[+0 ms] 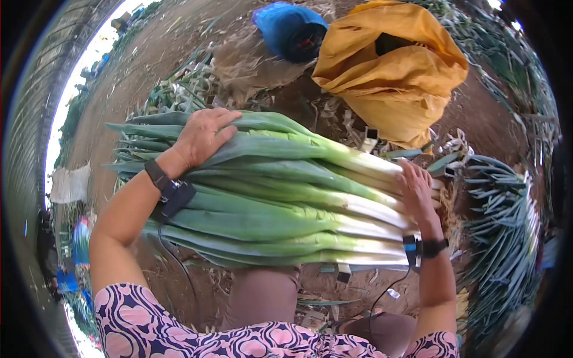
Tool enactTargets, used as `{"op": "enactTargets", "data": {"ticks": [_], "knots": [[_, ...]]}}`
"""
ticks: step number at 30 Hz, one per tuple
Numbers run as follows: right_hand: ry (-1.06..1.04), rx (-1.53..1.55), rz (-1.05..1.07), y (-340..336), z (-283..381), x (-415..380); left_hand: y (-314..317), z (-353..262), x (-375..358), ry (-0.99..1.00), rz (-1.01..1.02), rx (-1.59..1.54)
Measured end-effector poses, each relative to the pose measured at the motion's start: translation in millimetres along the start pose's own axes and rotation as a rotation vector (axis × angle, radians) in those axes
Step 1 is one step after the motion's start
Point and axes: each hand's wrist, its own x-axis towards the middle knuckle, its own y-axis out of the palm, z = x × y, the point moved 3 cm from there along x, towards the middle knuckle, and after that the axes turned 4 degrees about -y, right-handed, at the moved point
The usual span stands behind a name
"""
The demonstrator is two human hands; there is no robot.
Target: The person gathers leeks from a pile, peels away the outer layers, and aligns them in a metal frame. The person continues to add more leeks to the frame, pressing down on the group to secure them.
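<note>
A thick bundle of leeks (268, 206) lies sideways in front of me, green leaves to the left and white stalks to the right. My left hand (206, 136) rests on top of the leaves at the far side, fingers stretched out and lying flat. At the other end, my right hand (416, 186) lies across the white stalks near the roots, its fingers extended. Neither hand is wrapped round a stalk. Parts of a metal support (369, 140) show beyond and below the bundle; most of it is hidden by the leeks.
A yellow sack (394, 74) stands beyond the stalks, with a blue plastic bag (289, 33) left of it. Another pile of leeks (501, 238) lies at the right. Leaf scraps (185, 83) litter the dirt floor. Cables hang from both wrist devices.
</note>
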Motion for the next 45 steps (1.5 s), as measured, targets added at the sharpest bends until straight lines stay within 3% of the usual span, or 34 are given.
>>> {"op": "enactTargets", "data": {"ticks": [3,4,6,9,11,14,17,28,37,45], "knots": [[0.032,-0.092,-0.053,-26.5,40.0,2.7,-8.4,-6.2,3.0,0.004,0.027,0.022],[-0.121,-0.058,-0.095,-37.1,71.8,9.5,-9.0,-7.1,2.8,-0.003,0.032,0.039],[-0.186,0.404,-0.022,-51.9,147.5,38.3,-8.6,-8.4,1.9,-0.036,0.045,0.067],[-0.322,0.363,0.216,-52.8,240.9,119.4,-13.9,-12.0,2.8,-0.090,0.077,0.069],[-0.374,0.245,0.332,-8.9,268.4,162.3,-14.1,-12.1,1.6,-0.120,0.062,0.077],[-0.364,0.222,0.567,13.4,279.6,170.4,-13.8,-20.7,-6.4,-0.256,0.118,0.067],[-0.377,0.242,0.538,22.6,274.9,167.4,-37.0,-45.2,-22.7,-0.329,0.067,-0.052],[-0.292,0.168,0.514,59.8,279.9,176.7,54.6,-10.2,-32.7,-0.308,0.205,-0.047],[-0.255,0.145,0.467,98.7,274.1,183.4,115.4,10.5,-36.3,-0.271,0.147,-0.111],[-0.282,0.147,0.504,92.4,271.0,181.3,30.0,0.3,-8.7,-0.353,0.372,-0.262]]}}
